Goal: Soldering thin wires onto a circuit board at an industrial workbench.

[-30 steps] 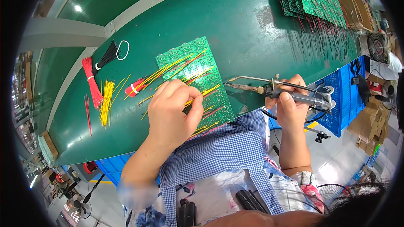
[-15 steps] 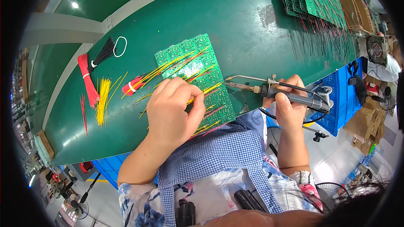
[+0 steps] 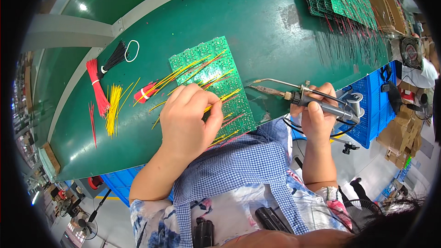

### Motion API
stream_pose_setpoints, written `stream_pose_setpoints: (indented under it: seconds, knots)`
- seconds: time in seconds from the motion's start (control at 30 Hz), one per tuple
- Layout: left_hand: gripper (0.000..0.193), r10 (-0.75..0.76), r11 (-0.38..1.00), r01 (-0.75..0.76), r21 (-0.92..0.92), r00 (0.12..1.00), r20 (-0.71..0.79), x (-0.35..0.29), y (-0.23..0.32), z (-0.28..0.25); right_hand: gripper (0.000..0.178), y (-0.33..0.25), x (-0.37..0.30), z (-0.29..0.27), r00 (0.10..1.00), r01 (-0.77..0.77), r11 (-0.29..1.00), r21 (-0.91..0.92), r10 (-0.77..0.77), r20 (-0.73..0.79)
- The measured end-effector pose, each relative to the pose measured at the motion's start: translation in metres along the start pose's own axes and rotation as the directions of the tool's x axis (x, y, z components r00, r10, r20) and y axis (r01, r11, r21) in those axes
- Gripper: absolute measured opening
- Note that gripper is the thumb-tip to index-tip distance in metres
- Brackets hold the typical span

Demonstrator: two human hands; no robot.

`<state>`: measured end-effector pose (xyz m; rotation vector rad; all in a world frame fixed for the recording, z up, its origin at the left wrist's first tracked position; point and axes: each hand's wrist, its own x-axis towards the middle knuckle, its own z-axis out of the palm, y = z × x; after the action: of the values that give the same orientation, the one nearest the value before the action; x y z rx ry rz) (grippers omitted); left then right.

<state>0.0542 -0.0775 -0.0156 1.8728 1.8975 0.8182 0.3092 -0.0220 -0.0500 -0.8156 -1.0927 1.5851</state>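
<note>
A green circuit board panel (image 3: pixel 235 85) lies on the bench before me, with several yellow wires and red wires across it. Over its left part, my left hand (image 3: pixel 189 119) pinches a yellow wire (image 3: pixel 229 94) between thumb and fingers; the wire's far end rests at the board. My right hand (image 3: pixel 317 117) grips a soldering iron (image 3: pixel 321 105), which carries a thin curved metal feed tube (image 3: pixel 278 81). The iron's tip points left, just off the board's right edge, apart from the wires.
At left on the green bench (image 3: pixel 151 32) lie a red wire bundle (image 3: pixel 97 85), a black wire bundle (image 3: pixel 114 58) and loose yellow wires (image 3: pixel 113 110). Wired boards (image 3: pixel 347 0) stand at the far right. A solder reel (image 3: pixel 354 99) and blue crate (image 3: pixel 374 105) are right of my hand.
My right hand and the soldering iron have shifted slightly right, drawing the tip away from the board. My left hand keeps its pinch on the yellow wire, almost still.
</note>
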Motion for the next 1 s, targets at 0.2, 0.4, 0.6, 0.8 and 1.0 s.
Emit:
stream_pose_setpoints:
  seconds: [0.2, 0.4, 0.6, 0.8, 1.0]
  knots:
    - [0.012, 0.011, 0.998, -0.013, 0.062, 0.999, 0.041, -0.008, 0.003, -0.026, 0.023, -0.006, -0.006, 0.001, 0.996, -0.01, 1.0, 0.022, 0.012, -0.09]
    - [0.017, -0.072, 0.98, 0.096, 0.174, 0.988, -0.138, -0.03, 0.021, -0.082, 0.024, -0.004, -0.015, -0.019, 0.998, -0.002, 0.999, 0.036, 0.004, -0.06]
    - [0.015, 0.018, 0.999, -0.015, -0.044, 0.997, 0.081, -0.021, 0.034, -0.038, 0.024, -0.002, -0.019, -0.017, 1.0, -0.004, 0.994, 0.11, 0.005, -0.004]
    - [0.012, -0.041, 0.999, 0.041, 0.006, 0.993, 0.107, -0.023, 0.023, -0.002, 0.028, -0.001, -0.024, -0.014, 0.996, -0.086, 0.995, 0.056, 0.087, -0.013]
    - [0.011, 0.007, 1.0, -0.006, -0.01, 0.996, 0.093, -0.019, 0.022, -0.001, 0.025, 0.002, -0.023, -0.018, 0.99, -0.136, 0.991, 0.014, 0.135, 0.036]
